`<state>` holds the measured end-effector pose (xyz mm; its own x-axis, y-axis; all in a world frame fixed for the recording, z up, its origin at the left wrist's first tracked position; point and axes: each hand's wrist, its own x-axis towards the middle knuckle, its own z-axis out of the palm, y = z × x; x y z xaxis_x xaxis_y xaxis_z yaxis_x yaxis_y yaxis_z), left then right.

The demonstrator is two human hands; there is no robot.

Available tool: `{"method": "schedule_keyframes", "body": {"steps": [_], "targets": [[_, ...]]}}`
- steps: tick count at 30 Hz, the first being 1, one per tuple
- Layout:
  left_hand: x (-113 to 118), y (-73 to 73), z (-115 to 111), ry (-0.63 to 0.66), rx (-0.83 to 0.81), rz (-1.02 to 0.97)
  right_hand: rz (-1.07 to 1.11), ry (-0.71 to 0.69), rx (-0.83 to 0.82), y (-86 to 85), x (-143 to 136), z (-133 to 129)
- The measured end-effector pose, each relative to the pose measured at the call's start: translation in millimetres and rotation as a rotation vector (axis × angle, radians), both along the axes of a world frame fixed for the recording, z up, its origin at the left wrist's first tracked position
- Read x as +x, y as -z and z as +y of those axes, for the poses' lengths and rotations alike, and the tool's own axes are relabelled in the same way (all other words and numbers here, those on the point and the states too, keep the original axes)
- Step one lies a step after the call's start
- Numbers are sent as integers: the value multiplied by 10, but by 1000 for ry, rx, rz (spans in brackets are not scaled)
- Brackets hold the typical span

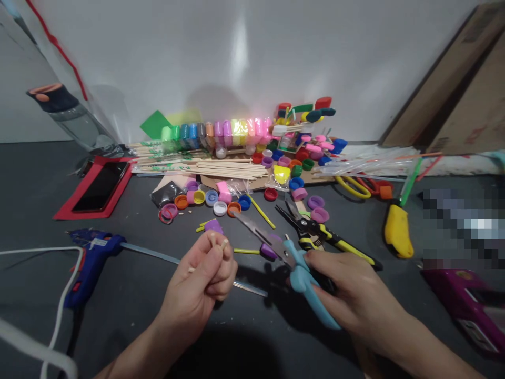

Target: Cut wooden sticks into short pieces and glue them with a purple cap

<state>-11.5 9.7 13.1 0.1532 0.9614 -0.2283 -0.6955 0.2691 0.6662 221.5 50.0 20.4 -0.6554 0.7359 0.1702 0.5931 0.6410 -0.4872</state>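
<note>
My left hand (207, 271) is closed round short pale wooden stick pieces (224, 242), whose ends poke out above the thumb and beside the palm. In my right hand (351, 287) is a pair of scissors (302, 271) with light blue handles and metal blades that point up and left. The blades lie close together, apart from the left hand. Behind the scissors lie yellow-and-black pruning shears (335, 239). A purple piece (269, 250) with a yellow stick (246, 251) rests beneath the blades, and another purple piece (213, 226) sits just beyond the left hand.
A blue glue gun (92, 263) with a long glue stick lies left, near a phone (101, 185) on red sheet and a leaning bottle (74, 116). Bottle caps (220, 209), wooden sticks (232, 169) and coloured clay packs (221, 134) line the back. A yellow cutter (398, 231) lies right.
</note>
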Motion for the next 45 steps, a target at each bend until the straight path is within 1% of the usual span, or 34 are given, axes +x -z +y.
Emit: {"method": "schedule_keyframes", "body": {"steps": [3, 5, 6, 10, 11, 13, 16, 20, 21, 25, 27, 30, 33, 36, 41, 43, 45], "targets": [[45, 16, 0, 32, -45, -12, 102, 67, -57, 9, -43, -22], [108, 27, 11, 19, -95, -55, 160, 97, -109, 8, -86, -55], [146, 32, 20, -7, -113, -88, 185, 109, -143, 5, -113, -75], [319, 44, 56, -182, -184, -215, 285, 153, -272, -7, -240, -167], [360, 46, 54, -204, -208, -232, 310, 158, -296, -5, -273, -190], [431, 50, 31, -198, -233, -232, 356, 155, -336, 7, -334, -233], [505, 60, -36, -176, -219, -178, 425, 147, -371, 36, -409, -271], [543, 61, -107, -269, -264, -93, 528, 174, -423, 35, -490, -257], [545, 57, -117, -268, -261, -70, 543, 187, -437, 28, -508, -247], [535, 72, -150, -187, -228, 46, 570, 236, -451, 17, -567, -221], [519, 104, -159, -193, -223, 111, 582, 240, -442, 32, -580, -221], [490, 157, -157, -146, -180, 175, 605, 225, -467, 60, -573, -231], [472, 183, -147, -104, -175, 220, 592, 213, -497, 64, -549, -241], [471, 171, -134, -120, -185, 237, 583, 219, -492, 46, -529, -232], [467, 122, -100, -105, -148, 260, 691, 295, -524, 9, -483, -171], [446, 113, -83, -131, -172, 286, 698, 331, -551, -15, -441, -134], [410, 113, -67, -146, -204, 307, 661, 338, -582, -44, -387, -96]]}}
